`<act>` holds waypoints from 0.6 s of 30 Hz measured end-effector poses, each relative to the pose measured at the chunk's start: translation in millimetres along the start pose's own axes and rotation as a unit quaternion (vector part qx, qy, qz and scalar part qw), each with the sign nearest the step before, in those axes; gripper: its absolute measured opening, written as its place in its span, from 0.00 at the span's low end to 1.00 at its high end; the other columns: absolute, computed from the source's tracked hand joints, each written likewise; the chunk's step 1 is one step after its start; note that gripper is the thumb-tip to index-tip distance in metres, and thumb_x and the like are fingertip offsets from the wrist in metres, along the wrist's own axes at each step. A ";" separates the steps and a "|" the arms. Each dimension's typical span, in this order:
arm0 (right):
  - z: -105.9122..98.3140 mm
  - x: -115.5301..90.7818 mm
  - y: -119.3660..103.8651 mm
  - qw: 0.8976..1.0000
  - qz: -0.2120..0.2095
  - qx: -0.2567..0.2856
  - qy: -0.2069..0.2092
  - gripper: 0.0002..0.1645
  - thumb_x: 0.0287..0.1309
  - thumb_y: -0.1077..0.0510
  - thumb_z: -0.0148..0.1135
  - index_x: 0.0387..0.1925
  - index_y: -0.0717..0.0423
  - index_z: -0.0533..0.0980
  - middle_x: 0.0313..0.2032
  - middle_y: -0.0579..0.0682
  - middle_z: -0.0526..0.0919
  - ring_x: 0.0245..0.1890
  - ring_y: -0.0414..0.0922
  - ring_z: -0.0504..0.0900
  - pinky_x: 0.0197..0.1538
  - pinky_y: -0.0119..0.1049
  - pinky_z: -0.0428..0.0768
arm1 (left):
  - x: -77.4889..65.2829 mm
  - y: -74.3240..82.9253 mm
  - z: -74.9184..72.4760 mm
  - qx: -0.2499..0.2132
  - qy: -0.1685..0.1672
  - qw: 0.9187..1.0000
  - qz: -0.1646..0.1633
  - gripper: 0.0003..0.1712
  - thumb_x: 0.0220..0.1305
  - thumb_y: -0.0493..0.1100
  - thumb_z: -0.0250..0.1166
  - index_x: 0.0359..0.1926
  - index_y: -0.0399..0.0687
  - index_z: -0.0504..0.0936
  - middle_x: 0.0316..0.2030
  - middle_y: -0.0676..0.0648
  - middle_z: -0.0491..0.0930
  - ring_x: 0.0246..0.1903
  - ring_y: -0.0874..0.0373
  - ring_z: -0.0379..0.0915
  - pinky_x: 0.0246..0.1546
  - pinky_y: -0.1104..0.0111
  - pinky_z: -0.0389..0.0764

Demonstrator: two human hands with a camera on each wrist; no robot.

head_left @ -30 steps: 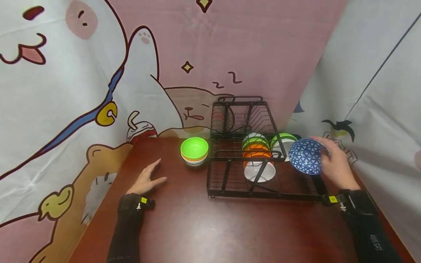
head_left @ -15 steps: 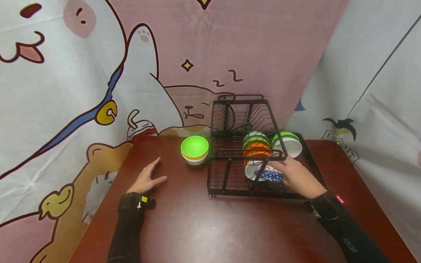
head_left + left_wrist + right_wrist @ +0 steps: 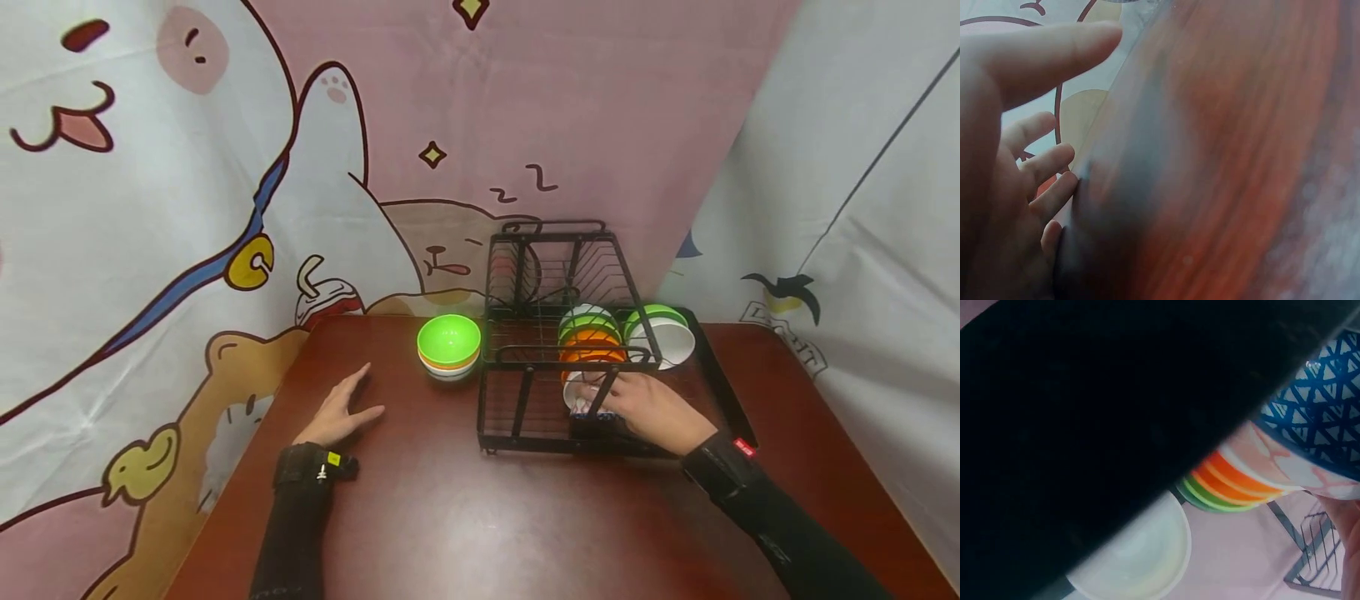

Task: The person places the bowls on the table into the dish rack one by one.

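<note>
My right hand reaches into the lower level of the black dish rack and holds a blue-and-white patterned bowl. In the head view that bowl is mostly hidden by the hand and a rack bar. It is tipped on its side at the front of a row, against a white bowl with pinkish markings. Orange bowls and a green bowl stand behind in the same row. My left hand rests by the table's left side, fingers spread, holding nothing.
Left of the rack stands a stack of bowls, green on top. Another tilted row, with a white bowl in front, fills the rack's back right. The rack's upper tier overhangs the bowls. A printed cloth hangs behind the brown table.
My right hand has carried the blue patterned bowl from the rack's right side leftward, down into the front of the row under the upper tier. The left hand has stayed in place.
</note>
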State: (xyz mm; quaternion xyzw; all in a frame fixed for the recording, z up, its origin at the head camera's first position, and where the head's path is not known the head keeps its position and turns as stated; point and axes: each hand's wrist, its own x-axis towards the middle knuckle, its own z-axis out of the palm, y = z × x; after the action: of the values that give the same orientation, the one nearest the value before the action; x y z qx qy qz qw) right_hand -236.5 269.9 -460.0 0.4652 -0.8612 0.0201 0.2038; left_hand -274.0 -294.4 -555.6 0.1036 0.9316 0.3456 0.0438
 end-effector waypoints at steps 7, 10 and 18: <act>10.3 0.8 2.1 0.998 0.022 0.056 -0.012 0.49 0.40 0.80 0.74 0.64 0.44 0.79 0.58 0.47 0.85 0.57 0.48 0.85 0.55 0.48 0.86 | -0.8 5.9 -1.0 -0.005 -0.001 1.000 0.002 0.55 0.65 0.58 0.71 0.83 0.50 0.51 0.80 0.36 0.52 0.78 0.32 0.46 0.71 0.28 0.50; 10.0 0.3 4.9 0.997 0.049 0.060 -0.003 0.42 0.45 0.77 0.74 0.62 0.43 0.81 0.54 0.46 0.87 0.53 0.47 0.87 0.52 0.47 0.87 | -0.3 5.8 -1.0 0.000 0.000 1.000 0.005 0.55 0.65 0.58 0.71 0.82 0.49 0.51 0.80 0.36 0.52 0.78 0.32 0.46 0.71 0.28 0.50; 7.0 1.5 5.2 0.995 0.068 0.060 0.044 0.27 0.48 0.70 0.78 0.51 0.51 0.85 0.42 0.48 0.90 0.37 0.47 0.90 0.38 0.43 0.89 | -0.2 5.5 0.0 0.002 -0.003 1.000 0.009 0.53 0.66 0.57 0.71 0.82 0.49 0.53 0.81 0.38 0.52 0.79 0.34 0.44 0.72 0.29 0.47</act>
State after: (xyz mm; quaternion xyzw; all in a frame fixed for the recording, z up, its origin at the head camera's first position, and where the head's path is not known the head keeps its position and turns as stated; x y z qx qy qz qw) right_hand -243.8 270.2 -465.1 0.4156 -0.8781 0.1061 0.2118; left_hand -273.0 -290.3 -552.0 0.1129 0.9312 0.3439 0.0434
